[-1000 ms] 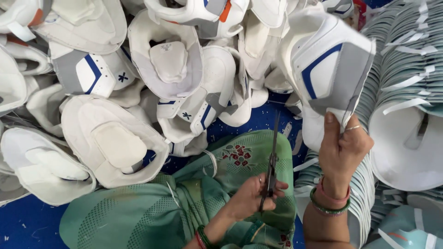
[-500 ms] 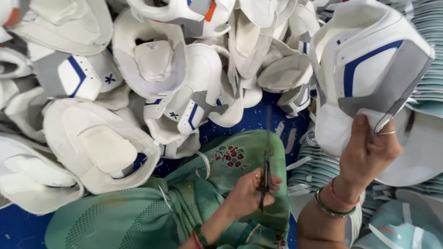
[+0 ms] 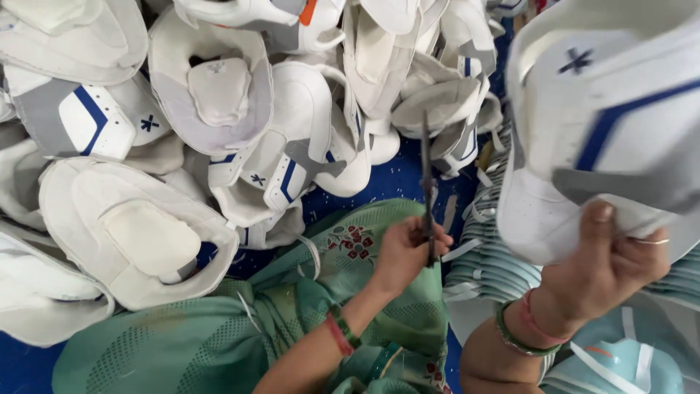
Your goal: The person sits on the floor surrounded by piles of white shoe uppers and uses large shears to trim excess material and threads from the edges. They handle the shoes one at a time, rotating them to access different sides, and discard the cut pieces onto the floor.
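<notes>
Shoe uppers [image 3: 138,241], white with grey and blue panels, lie in a big pile over the blue floor [image 3: 22,368] and fill most of the view. One white shoe upper [image 3: 605,124] is now much closer to the camera than half a second ago and it fills the upper right corner; it was lifted up and to the right, so it seems to be brought near for inspection. The right hand [image 3: 605,270] is closed on its lower grey edge, thumb on top. Green patterned cloth [image 3: 219,343] covers the lap below. The left hand [image 3: 405,252] is closed around thin scissors [image 3: 426,182], which stay upright with blades together and have moved only a little.
</notes>
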